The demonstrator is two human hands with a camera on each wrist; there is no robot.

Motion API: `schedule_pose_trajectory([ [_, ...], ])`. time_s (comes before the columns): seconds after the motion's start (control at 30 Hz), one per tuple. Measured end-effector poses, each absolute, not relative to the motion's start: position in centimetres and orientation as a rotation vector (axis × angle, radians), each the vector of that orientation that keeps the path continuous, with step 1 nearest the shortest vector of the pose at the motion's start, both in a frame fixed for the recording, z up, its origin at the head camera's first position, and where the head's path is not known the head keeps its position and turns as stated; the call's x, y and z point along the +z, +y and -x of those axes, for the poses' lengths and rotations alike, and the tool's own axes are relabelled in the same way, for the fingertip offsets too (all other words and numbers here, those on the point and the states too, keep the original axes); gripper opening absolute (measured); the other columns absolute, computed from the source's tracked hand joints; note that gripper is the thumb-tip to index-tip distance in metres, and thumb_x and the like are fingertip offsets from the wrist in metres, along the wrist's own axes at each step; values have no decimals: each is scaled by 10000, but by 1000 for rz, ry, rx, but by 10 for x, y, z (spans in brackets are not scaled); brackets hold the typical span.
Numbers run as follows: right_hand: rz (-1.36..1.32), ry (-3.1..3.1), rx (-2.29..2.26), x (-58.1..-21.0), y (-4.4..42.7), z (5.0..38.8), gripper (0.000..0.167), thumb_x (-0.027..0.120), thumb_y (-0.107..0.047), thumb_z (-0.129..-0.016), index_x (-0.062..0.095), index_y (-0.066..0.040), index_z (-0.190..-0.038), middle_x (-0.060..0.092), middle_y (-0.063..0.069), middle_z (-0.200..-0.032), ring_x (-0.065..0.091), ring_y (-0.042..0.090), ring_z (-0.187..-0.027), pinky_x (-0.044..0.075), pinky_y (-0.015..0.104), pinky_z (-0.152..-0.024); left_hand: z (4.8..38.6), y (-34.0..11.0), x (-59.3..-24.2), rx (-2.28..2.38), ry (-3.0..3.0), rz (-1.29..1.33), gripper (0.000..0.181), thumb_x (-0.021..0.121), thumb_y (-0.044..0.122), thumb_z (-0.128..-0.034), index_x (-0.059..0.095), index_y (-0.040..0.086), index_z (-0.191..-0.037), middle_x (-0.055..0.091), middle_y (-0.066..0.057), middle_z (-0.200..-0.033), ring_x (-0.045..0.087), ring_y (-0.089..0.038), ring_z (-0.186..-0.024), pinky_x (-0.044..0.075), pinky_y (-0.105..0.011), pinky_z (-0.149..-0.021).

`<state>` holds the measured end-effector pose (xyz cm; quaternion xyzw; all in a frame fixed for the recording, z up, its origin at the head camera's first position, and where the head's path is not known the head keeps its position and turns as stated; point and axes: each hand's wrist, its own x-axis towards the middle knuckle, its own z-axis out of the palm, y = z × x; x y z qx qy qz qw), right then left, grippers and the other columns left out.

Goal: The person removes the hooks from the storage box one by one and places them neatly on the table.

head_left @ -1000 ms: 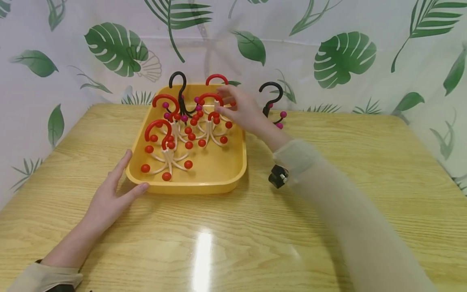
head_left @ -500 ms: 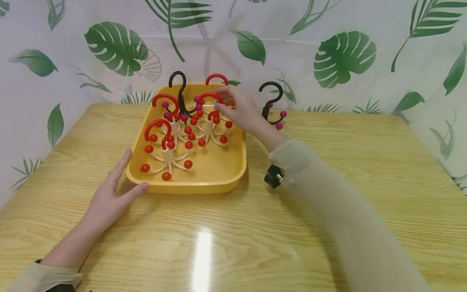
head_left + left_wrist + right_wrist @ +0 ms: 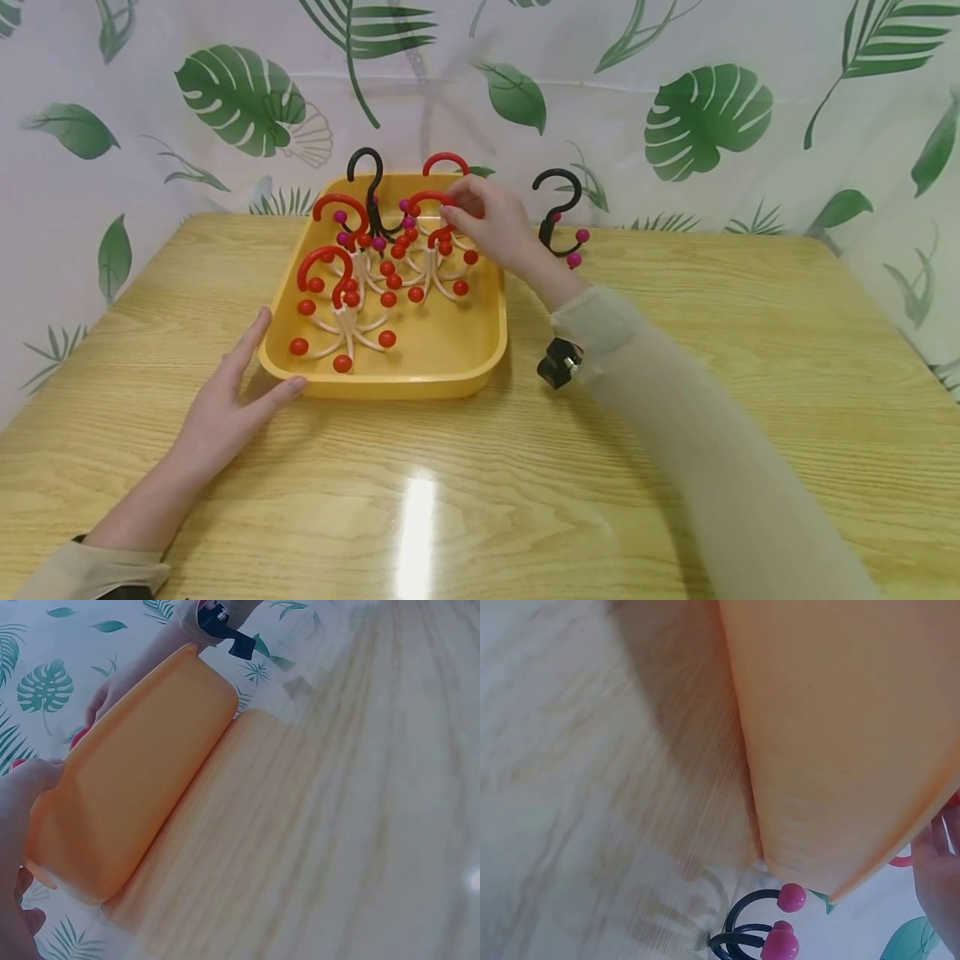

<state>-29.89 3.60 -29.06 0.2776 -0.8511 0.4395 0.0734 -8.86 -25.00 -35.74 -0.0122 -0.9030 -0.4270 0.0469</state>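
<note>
A yellow plastic tray holds several claw massagers. Most have red hook handles and pale prongs with red ball tips, such as the front left one. A black one with magenta balls stands at the back. My right hand reaches over the tray's right rim, thumb and fingers pinching a red-hooked massager in the far right corner; the hand hides its stem. My left hand rests against the near left corner, fingers spread straight along its outside; in the left wrist view its thumb touches the rim.
Another black massager stands on the wooden table just right of the tray, partly behind my right hand. A leaf-patterned cloth hangs along the table's back edge. A black wrist device sits on my right sleeve.
My right thumb and fingers have drawn together on the red-hooked massager at the back right, the forearm shifting slightly left. My left hand and the tray have stayed in place.
</note>
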Motion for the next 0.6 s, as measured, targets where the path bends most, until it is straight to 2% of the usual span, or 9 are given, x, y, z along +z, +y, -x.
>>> schedule_pose_trajectory([
  [0.6,-861,-2443,1348,-274,41,293,212,649,-168,-921,605,-47,-1089,677,49,-989,623,147,-892,524,227,-777,89,-249,-358,-1298,-2755,30,854,638,425,-901,77,342,-1540,75,-22,-1594,65,-394,-1428,111,-722,-1030],
])
